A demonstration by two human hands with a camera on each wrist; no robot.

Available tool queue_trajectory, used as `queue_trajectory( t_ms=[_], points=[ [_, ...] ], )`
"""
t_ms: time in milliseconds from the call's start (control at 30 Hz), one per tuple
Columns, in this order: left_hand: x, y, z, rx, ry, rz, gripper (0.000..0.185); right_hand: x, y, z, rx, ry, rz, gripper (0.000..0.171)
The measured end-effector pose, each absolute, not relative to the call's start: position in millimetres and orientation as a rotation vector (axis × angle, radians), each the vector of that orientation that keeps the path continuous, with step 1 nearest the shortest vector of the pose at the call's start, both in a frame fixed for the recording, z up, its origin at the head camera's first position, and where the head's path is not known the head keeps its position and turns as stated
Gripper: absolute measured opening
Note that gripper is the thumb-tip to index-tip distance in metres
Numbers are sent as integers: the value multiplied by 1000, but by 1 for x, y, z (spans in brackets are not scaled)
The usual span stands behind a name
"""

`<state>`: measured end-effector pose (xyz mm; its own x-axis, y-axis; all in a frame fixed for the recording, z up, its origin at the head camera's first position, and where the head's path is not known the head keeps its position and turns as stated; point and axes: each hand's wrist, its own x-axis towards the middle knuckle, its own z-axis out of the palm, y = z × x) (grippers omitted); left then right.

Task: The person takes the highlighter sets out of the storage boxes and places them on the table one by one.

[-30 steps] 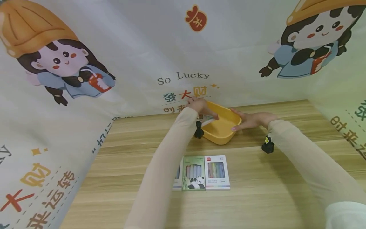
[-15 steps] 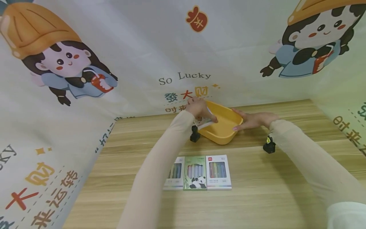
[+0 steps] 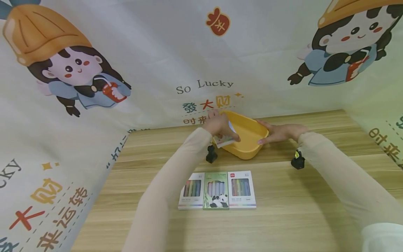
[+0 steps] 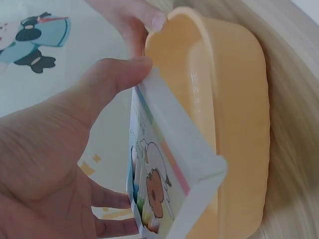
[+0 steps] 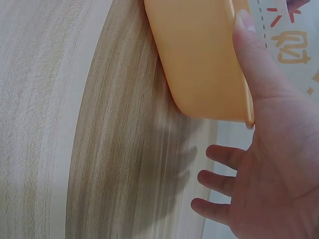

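Three pen boxes [image 3: 217, 190] lying side by side on the near worktop [image 3: 283, 217]; beyond them, left hand [image 3: 219, 125] pinching a fourth box [image 4: 167, 172] between thumb and fingers, long axis tilting down into the yellow tub [image 3: 248, 138], just at its left rim; right hand [image 3: 280, 133] bracing the tub's right side, fingers straight, thumb along the rim.
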<state>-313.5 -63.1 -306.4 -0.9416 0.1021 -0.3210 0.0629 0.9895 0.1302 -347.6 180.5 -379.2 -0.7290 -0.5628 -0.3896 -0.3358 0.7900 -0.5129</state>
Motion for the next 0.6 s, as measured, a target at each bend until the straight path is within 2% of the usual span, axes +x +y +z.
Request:
queue_trajectory(
  t_ms=[300, 600],
  points=[
    [-296, -57, -310, 227, 2861, 37, 111, -350, 182, -381, -680, 2444, -567, 110],
    [-282, -52, -319, 290, 2909, -43, 106, -349, 181, -382, -679, 2437, -580, 111]
  ],
)
